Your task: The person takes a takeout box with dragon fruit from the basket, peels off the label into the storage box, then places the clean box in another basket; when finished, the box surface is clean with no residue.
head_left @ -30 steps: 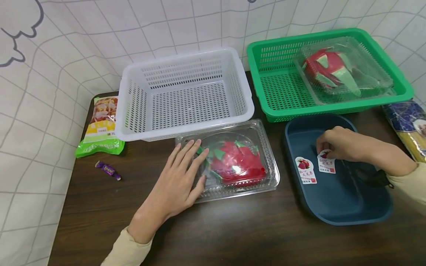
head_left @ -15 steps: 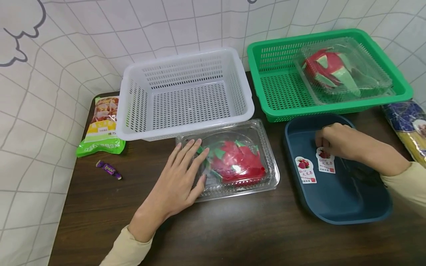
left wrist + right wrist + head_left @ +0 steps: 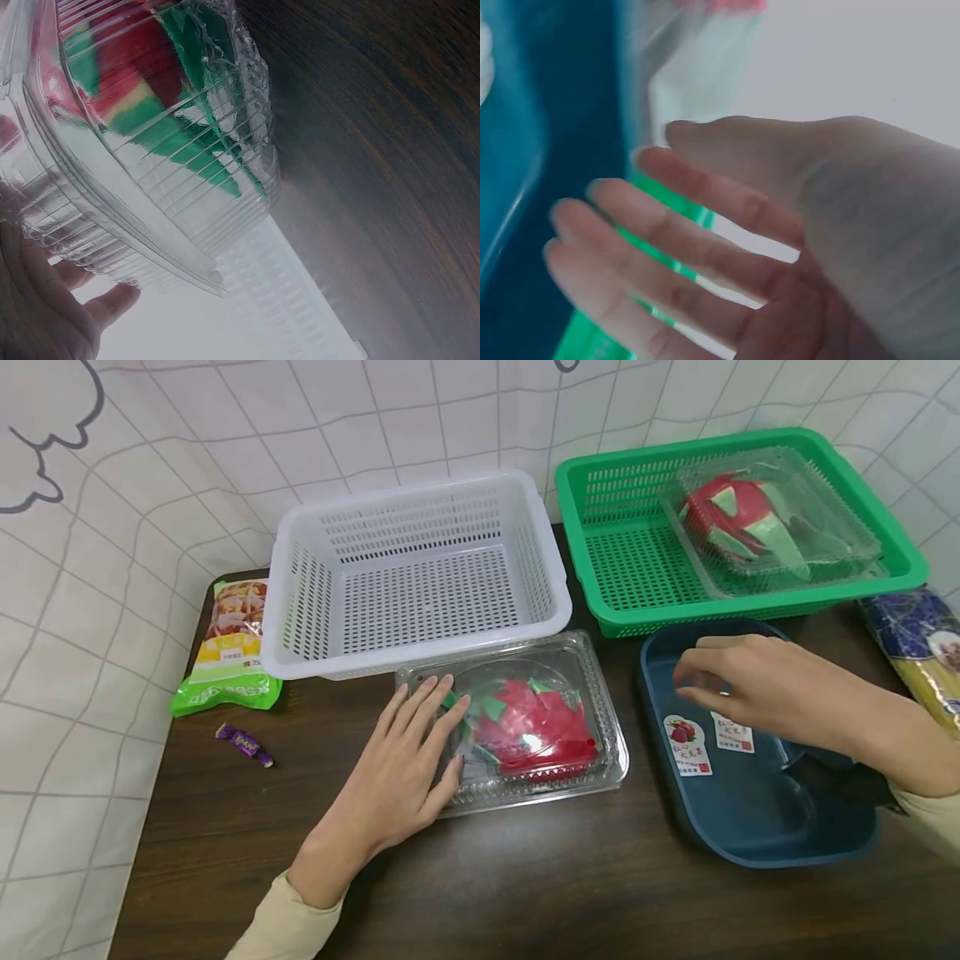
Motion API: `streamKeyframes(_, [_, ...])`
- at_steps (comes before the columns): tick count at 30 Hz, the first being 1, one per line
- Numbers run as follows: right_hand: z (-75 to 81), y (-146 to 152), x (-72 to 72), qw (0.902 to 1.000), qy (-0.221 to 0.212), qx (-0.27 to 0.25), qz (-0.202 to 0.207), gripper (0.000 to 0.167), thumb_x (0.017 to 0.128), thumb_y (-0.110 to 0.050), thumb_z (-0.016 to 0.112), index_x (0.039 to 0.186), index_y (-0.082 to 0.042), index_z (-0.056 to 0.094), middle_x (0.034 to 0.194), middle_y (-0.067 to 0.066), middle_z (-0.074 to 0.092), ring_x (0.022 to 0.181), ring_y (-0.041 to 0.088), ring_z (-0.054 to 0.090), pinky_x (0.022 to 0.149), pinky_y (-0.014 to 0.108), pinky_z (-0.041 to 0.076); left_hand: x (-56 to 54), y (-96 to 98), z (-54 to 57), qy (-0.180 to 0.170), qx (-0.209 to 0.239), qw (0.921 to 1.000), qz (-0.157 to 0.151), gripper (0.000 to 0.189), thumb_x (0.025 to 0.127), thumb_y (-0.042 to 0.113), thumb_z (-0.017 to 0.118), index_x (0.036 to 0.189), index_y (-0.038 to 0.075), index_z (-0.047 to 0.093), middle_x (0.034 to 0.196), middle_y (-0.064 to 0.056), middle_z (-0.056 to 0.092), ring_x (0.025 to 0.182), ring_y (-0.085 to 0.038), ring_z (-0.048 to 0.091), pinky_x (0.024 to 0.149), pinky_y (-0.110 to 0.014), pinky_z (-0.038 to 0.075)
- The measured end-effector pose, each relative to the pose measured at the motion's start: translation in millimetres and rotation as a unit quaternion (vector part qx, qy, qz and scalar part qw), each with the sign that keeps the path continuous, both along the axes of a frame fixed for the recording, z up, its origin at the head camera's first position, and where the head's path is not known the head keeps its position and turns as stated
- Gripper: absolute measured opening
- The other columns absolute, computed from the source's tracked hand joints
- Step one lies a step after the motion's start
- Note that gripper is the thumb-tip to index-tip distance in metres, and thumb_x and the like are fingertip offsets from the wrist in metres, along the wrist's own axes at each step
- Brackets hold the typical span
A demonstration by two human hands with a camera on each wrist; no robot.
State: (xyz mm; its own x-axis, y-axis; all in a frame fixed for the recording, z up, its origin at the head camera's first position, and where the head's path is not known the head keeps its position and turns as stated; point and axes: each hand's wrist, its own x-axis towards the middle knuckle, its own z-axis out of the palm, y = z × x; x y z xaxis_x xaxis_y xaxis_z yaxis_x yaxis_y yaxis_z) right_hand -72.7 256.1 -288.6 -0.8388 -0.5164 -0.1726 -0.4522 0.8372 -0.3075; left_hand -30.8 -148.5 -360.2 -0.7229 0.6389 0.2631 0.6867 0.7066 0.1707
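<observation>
In the head view my left hand (image 3: 397,768) rests with spread, straight fingers on the left side of a clear plastic clamshell box (image 3: 600,693). Inside that box lies a red and green dragon fruit (image 3: 528,727). The left wrist view shows the fingertips (image 3: 114,300) against the ribbed box wall. My right hand (image 3: 780,685) hovers over a dark blue tray (image 3: 750,827), fingers loosely bent. Nothing shows between its thumb and fingers (image 3: 690,255). Two dragon fruit labels lie in the tray: a left label (image 3: 686,747) and a right label (image 3: 733,735) partly covered by the hand.
Behind the box stands a white basket (image 3: 420,647). A green basket (image 3: 630,560) at the back right holds another clear box (image 3: 832,527) with a dragon fruit. At left lie a food packet (image 3: 228,647) and a purple candy (image 3: 244,744); a blue-yellow packet (image 3: 918,643) lies far right.
My right hand has lifted from the right label and shifted slightly left, its thumb and fingers parting. The label stays in the tray. The left hand and box have not moved.
</observation>
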Motion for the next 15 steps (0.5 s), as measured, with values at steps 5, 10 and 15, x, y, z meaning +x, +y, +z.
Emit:
streamKeyframes(5, [5.1,-30.3,0.8,0.9966,-0.011,-0.081,0.008,0.033,0.095,-0.019,0.08,0.125,-0.008,0.071,0.113,0.004,0.064,0.091,0.015,0.069,0.077,0.038,0.062,-0.2,-0.5,-0.2,-0.002,0.001,1.0,0.004,0.062,0.099,0.032,0.05,0.153,0.001,0.048,0.164,-0.024,0.036,0.153,-0.039,0.032,0.127,-0.056,0.019])
streamKeyframes(10, [0.8,-53.2,-3.7,0.9886,-0.072,-0.13,-0.027,0.059,0.097,-0.028,0.077,0.146,-0.004,0.054,0.13,0.016,0.053,0.108,0.031,0.067,0.078,0.04,0.063,-0.2,0.8,-1.4,0.0,0.007,1.0,0.004,0.062,0.1,0.032,0.049,0.153,0.0,0.047,0.163,-0.024,0.036,0.153,-0.04,0.032,0.127,-0.055,0.019])
streamKeyframes(15, [-6.4,-64.3,-6.7,0.9841,-0.101,-0.138,-0.048,0.076,0.098,-0.033,0.075,0.157,-0.004,0.038,0.142,0.022,0.043,0.121,0.04,0.059,0.076,0.042,0.063,0.8,1.1,-1.8,0.014,0.02,0.9997,0.004,0.06,0.104,0.035,0.043,0.153,0.001,0.048,0.163,-0.026,0.035,0.152,-0.042,0.032,0.126,-0.057,0.022])
